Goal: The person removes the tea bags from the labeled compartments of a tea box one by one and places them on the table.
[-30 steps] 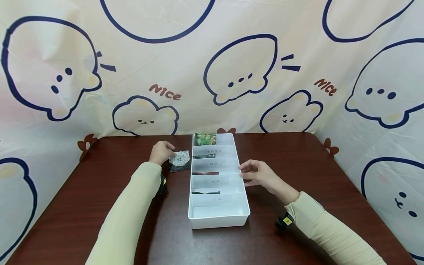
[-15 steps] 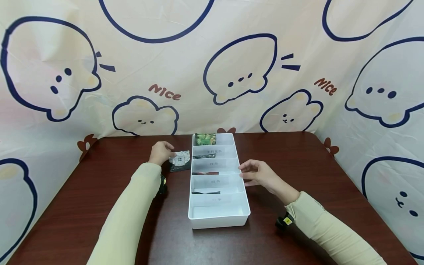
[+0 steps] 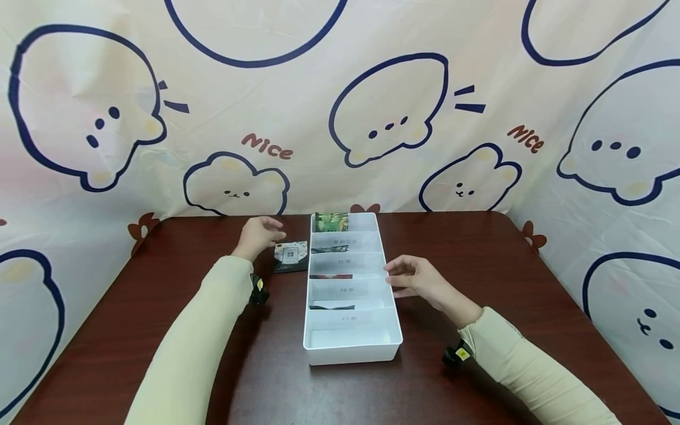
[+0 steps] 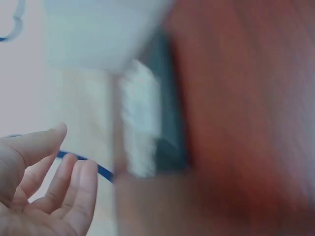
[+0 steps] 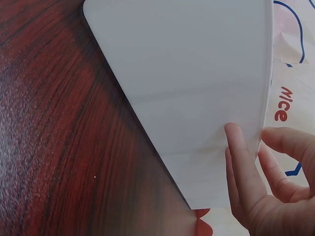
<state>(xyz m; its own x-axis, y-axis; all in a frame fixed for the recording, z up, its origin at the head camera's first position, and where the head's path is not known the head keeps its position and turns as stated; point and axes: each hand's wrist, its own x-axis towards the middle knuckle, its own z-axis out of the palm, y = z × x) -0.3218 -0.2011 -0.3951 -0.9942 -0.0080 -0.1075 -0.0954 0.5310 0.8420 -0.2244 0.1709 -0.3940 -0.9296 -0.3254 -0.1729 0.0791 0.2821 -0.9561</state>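
The box (image 3: 353,354) was white, with grey lettering (image 3: 347,290) inside. The packet (image 3: 290,256) on its left was white above and dark green below; the far packet (image 3: 332,222) was mottled green and yellow, the thin packet (image 3: 330,276) reddish. The desk (image 3: 435,378) was reddish brown with dark grain, the sleeves (image 3: 193,342) pale yellow, the backdrop (image 3: 297,106) cream with navy outlines (image 3: 252,63).

Reddish-brown table (image 3: 345,395): 1 white tray (image 3: 353,355), 1 sachet (image 3: 290,255) beside it.
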